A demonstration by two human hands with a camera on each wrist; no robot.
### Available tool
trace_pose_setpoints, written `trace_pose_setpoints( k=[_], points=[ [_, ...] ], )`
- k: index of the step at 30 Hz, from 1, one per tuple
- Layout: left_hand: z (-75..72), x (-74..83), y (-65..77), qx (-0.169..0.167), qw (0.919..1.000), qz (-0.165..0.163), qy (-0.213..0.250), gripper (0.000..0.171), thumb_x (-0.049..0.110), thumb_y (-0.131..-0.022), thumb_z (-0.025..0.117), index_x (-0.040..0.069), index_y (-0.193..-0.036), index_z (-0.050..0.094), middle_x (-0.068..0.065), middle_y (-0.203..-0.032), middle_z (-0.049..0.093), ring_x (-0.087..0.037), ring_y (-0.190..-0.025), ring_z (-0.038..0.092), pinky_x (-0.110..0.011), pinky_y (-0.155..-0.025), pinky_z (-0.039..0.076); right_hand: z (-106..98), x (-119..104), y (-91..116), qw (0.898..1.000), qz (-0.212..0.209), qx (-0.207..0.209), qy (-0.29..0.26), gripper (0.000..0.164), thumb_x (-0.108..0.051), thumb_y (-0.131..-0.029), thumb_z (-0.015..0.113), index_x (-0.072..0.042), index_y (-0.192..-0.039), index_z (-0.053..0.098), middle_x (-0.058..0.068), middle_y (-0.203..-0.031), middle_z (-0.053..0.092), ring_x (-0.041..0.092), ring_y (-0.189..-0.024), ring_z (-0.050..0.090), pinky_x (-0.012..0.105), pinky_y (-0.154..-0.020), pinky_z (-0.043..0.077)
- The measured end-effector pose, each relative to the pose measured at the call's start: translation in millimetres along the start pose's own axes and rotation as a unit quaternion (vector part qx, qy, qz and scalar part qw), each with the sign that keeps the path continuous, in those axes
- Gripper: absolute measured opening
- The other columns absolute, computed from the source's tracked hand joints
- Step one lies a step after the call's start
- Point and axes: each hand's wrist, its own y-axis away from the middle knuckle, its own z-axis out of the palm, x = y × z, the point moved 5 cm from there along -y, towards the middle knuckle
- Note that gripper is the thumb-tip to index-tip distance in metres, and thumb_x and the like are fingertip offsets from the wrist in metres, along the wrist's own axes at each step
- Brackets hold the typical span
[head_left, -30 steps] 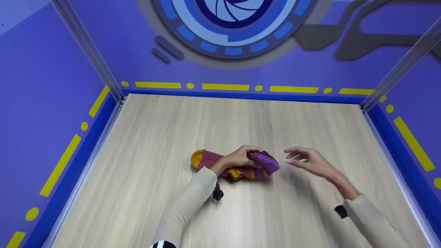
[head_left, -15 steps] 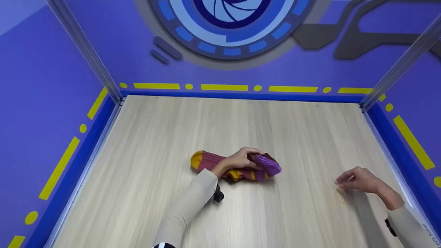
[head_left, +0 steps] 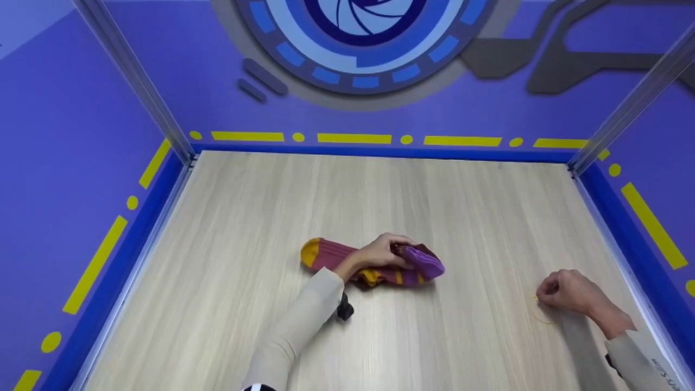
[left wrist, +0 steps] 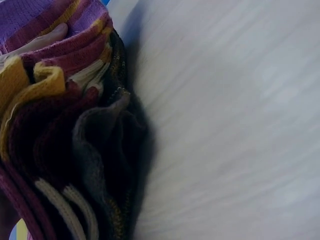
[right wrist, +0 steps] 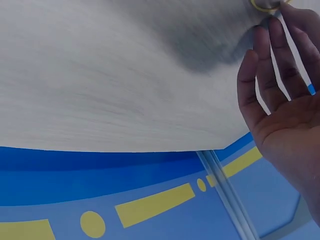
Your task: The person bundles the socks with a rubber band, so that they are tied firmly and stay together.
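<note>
A folded stack of striped knit socks (head_left: 327, 254) lies mid-table, maroon with mustard toe and a purple end. My left hand (head_left: 380, 251) grips the stack near its purple end, thumb and fingers bent round it. In the left wrist view the socks (left wrist: 65, 82) show several layers, with dark and grey ones by the table; only a bit of a finger shows among them. Far to the right, my right hand (head_left: 574, 293) pinches a thin yellow rubber band (head_left: 545, 322) at the tabletop. The right wrist view shows the rubber band (right wrist: 267, 10) at thumb and fingertip, other fingers loosely bent.
The pale wood tabletop (head_left: 260, 206) is bounded by blue-purple panels (head_left: 347, 117) at the back and both sides. Metal posts (head_left: 624, 103) stand at the back corners. A metal strip runs along the right edge, near my right forearm.
My right hand has moved right and toward me, away from the socks, and its fingers have closed on the rubber band. My left hand keeps its grip on the socks.
</note>
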Motion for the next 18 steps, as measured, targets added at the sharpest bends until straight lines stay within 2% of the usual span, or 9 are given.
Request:
trace_pose_setpoints(
  k=[6, 12, 15, 18],
  points=[
    [-0.7, 1.3, -0.7, 0.004, 1.0, -0.001, -0.008, 0.049, -0.002, -0.082, 0.081, -0.001, -0.13, 0.068, -0.021, -0.13, 0.069, 0.001, -0.101, 0.062, -0.019, -0.098, 0.048, 4.8, -2.0, 0.2, 1.0, -0.015, 0.01, -0.003, 0.016, -0.008, -0.074, 0.079, -0.017, -0.069, 0.067, -0.013, -0.066, 0.059, -0.006, -0.059, 0.043, 0.021, -0.057, 0.04],
    [-0.8, -0.3, 1.0, 0.001, 0.9998, 0.001, -0.019, 0.049, -0.001, -0.083, 0.081, -0.001, -0.13, 0.067, -0.02, -0.131, 0.069, -0.001, -0.104, 0.063, -0.019, -0.099, 0.048, 13.4, -8.4, -5.5, 0.995, -0.015, 0.003, -0.097, 0.012, -0.009, -0.082, 0.077, -0.013, -0.074, 0.069, -0.01, -0.066, 0.063, -0.006, -0.057, 0.047, 0.019, -0.053, 0.04],
    [-0.9, -1.3, 1.3, 0.001, 0.9998, 0.001, -0.018, 0.05, -0.001, -0.083, 0.081, 0.0, -0.131, 0.067, -0.02, -0.131, 0.068, -0.002, -0.106, 0.063, -0.019, -0.099, 0.048, 18.3, -17.0, -12.9, 0.984, 0.003, -0.025, -0.179, 0.011, -0.009, -0.091, 0.07, -0.005, -0.081, 0.071, -0.002, -0.071, 0.07, -0.002, -0.06, 0.055, 0.02, -0.055, 0.044],
    [-1.1, -0.9, 1.6, 0.004, 0.9999, 0.0, -0.014, 0.049, -0.001, -0.083, 0.081, -0.001, -0.13, 0.068, -0.021, -0.129, 0.069, 0.0, -0.103, 0.063, -0.019, -0.098, 0.048, 24.8, -27.1, -20.9, 0.961, 0.037, -0.076, -0.262, 0.019, -0.014, -0.098, 0.065, 0.003, -0.091, 0.07, 0.005, -0.077, 0.073, 0.005, -0.064, 0.061, 0.024, -0.058, 0.049]
  ],
)
